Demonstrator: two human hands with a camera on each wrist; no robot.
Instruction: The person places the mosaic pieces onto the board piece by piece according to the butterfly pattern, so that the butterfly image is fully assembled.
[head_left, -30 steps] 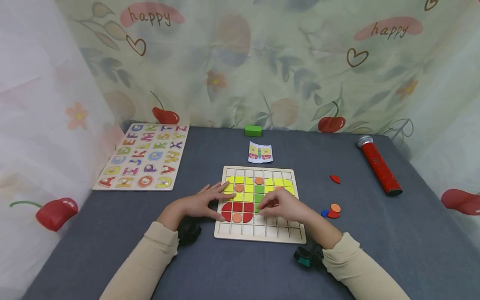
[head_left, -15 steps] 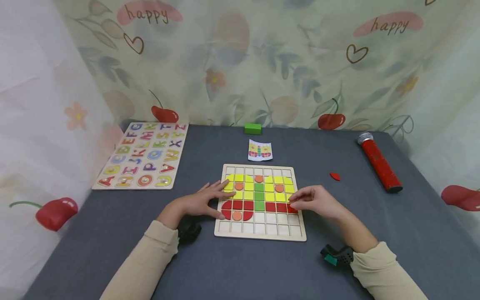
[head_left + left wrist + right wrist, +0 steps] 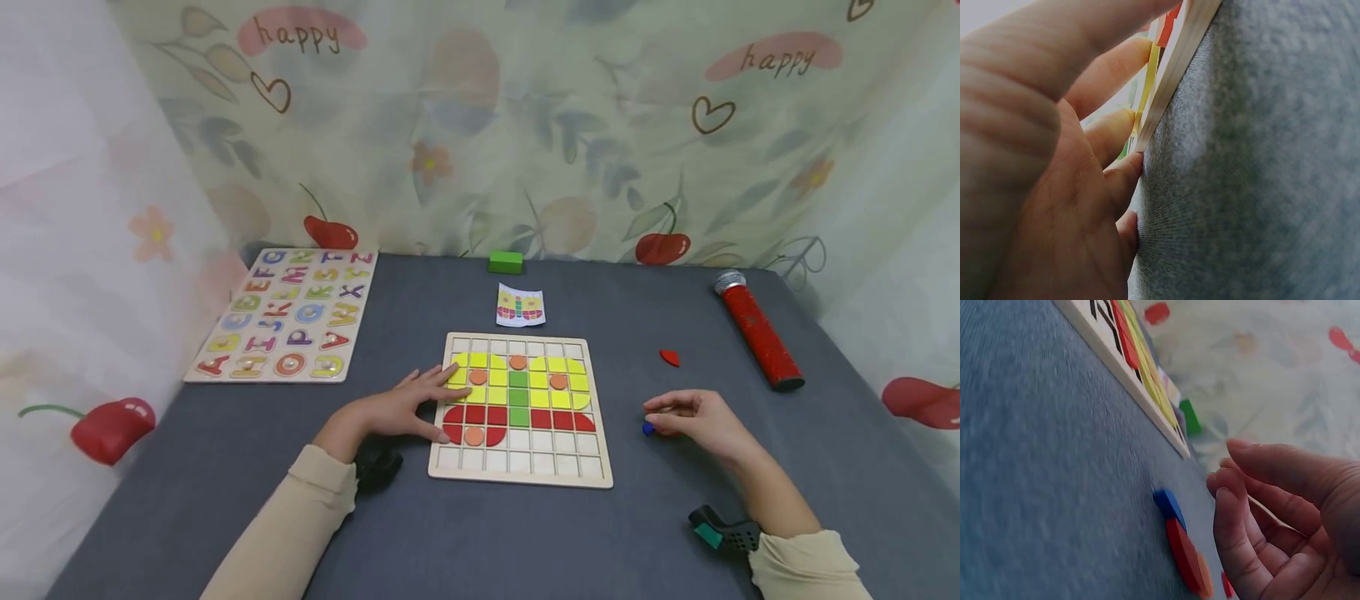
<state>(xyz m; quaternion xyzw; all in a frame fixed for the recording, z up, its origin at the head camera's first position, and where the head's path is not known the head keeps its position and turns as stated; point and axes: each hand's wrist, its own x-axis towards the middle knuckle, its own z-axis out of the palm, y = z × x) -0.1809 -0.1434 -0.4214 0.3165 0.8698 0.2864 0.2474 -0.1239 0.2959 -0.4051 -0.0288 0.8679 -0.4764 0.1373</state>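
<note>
My left hand (image 3: 405, 408) rests with spread fingers on the left edge of a wooden grid board (image 3: 517, 481); in the left wrist view its fingertips (image 3: 1124, 119) touch the board's edge and a yellow piece. Yellow, red, green and orange pieces fill many of the grid's cells, among them a red rounded piece (image 3: 584, 422) ending the right-hand red row. To the board's right, my right hand (image 3: 701, 425) hovers over loose pieces, fingers loosely bent, nothing visible between them. Below it in the right wrist view lie a blue piece (image 3: 1169, 507), a red piece (image 3: 1183, 556) and an orange disc (image 3: 1204, 575).
A picture card (image 3: 520, 306) and a green block (image 3: 506, 262) lie behind the board. On the left is an alphabet puzzle (image 3: 285, 321). A loose red piece (image 3: 670, 358) and a red microphone (image 3: 759, 333) lie on the right. Patterned curtains surround the table.
My right hand has left the grid, moving right to the loose pieces. The right-hand red row, hidden by it at first, now shows its rounded end piece. My left hand has stayed put.
</note>
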